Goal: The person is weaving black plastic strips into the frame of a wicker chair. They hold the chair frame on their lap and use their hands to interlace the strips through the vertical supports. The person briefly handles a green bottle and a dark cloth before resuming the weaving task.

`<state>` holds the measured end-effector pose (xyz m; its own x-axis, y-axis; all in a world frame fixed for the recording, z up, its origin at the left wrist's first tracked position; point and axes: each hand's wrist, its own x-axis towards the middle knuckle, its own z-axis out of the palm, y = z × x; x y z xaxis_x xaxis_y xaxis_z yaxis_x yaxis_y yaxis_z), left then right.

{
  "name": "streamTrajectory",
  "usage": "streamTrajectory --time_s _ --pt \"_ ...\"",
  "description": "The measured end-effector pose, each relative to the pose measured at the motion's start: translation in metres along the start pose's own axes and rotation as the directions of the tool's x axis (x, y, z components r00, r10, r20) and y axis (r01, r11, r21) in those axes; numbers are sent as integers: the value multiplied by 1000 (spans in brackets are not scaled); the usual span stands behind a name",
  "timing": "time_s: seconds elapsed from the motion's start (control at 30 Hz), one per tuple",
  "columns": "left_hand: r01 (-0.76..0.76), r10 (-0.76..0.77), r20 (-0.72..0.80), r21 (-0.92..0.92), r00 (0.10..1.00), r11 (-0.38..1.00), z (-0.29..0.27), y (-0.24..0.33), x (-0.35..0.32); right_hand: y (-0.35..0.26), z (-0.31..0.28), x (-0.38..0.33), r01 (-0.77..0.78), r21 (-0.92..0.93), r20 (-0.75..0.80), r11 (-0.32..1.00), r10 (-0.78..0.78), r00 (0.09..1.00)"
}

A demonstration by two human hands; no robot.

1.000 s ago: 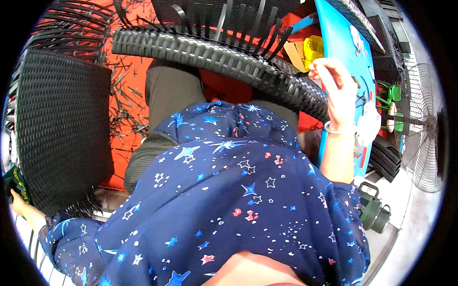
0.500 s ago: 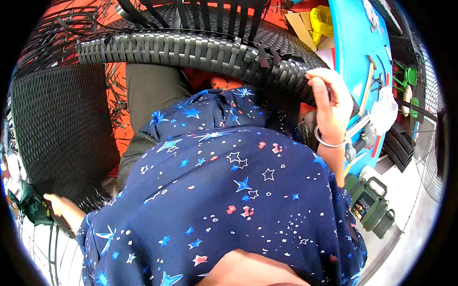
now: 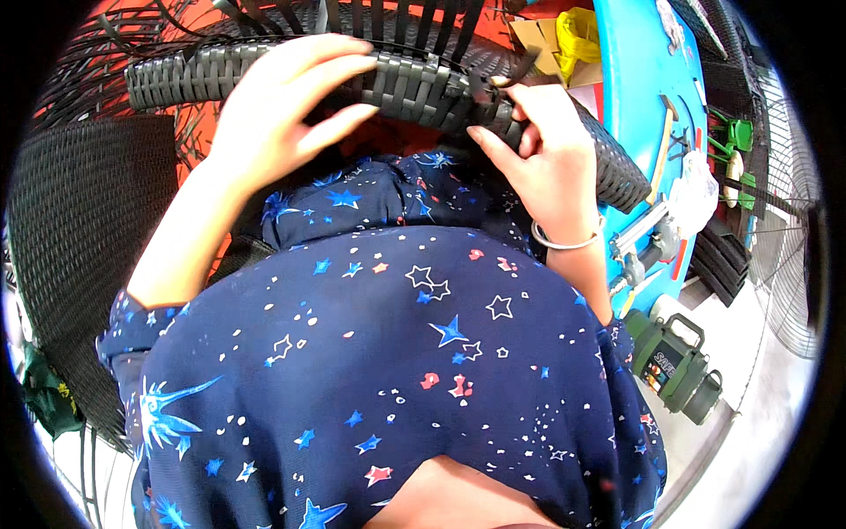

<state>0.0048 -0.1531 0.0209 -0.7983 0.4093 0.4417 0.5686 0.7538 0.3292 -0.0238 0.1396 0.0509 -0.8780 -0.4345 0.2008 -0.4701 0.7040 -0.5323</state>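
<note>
1. Red flooring (image 3: 388,137) is glimpsed beneath the work, between the two hands
2. By the right hand (image 3: 553,132), the woven black band (image 3: 401,95) is touched with bent thumb and forefinger; whether a strip is pinched there cannot be told
3. By the left hand (image 3: 273,110), slightly blurred, the same band is partly covered, its fingers and thumb being spread apart
4. Between both hands, the band's middle is left exposed, and loose black strips (image 3: 426,25) are seen rising beyond it
5. Beyond the right hand, a yellow bag (image 3: 577,40) is placed; rightward, a blue table (image 3: 630,79) is seen
6. Left of the left hand, a black woven panel (image 3: 88,229) is stood
</note>
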Motion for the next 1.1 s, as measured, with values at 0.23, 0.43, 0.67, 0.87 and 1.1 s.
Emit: streamTrajectory --time_s 0.23,0.43,0.67,0.87,1.1 --pt "7 -15 -58 -144 998 990 40 37 20 2 11 -10 -18 235 -86 972 39 996" --pt "-18 29 37 -259 999 966 39 51 7 -15 4 -22 -342 638 208 690 273 939" --pt "-70 92 40 -376 995 924 31 55 -4 -10 -8 -41 -395 775 373 494 146 916" --pt "-162 228 109 -423 968 892 20 51 -27 -7 -27 -55 -385 688 481 615 10 877" --pt "-178 196 -8 -448 981 876 -7 37 -11 -17 -55 -24 95 773 293 627 -486 823"
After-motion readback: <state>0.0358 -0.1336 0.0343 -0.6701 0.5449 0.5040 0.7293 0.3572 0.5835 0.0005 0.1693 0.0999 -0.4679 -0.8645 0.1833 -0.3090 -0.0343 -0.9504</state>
